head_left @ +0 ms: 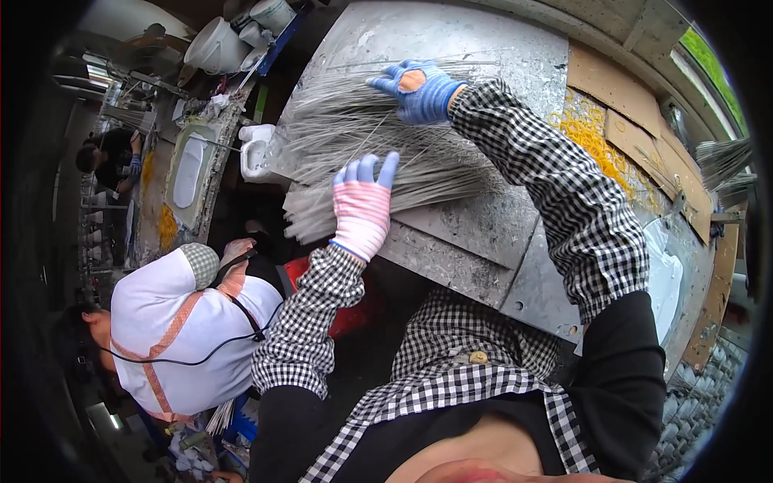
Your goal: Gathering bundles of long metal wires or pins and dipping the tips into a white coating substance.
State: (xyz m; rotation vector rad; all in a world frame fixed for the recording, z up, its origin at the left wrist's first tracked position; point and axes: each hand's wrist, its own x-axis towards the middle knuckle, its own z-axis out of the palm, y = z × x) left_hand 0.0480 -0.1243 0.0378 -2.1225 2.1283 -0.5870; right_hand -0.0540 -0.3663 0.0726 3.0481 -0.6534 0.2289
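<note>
A wide, loose heap of thin grey rods (pixel 330 133) lies across the metal-topped table, most of them running left to right. My left hand (pixel 362 211), in a pink-and-white striped glove with lavender fingers, is at the heap's near edge with its fingers stretched out and apart. Farther back, my right hand (pixel 423 92) rests over the far side of the heap in a blue glove with a hole on its back. Its fingers reach leftward, extended over the rods, and no rod shows gripped. The undersides of both hands are hidden.
Yellow rubber bands (pixel 592 141) lie beside brown cardboard (pixel 616 88) on the right. Rod bundles (pixel 722 165) stand at the far right. A co-worker in a white top (pixel 193 322) sits close on my left. White buckets (pixel 217 46) stand at the back left.
</note>
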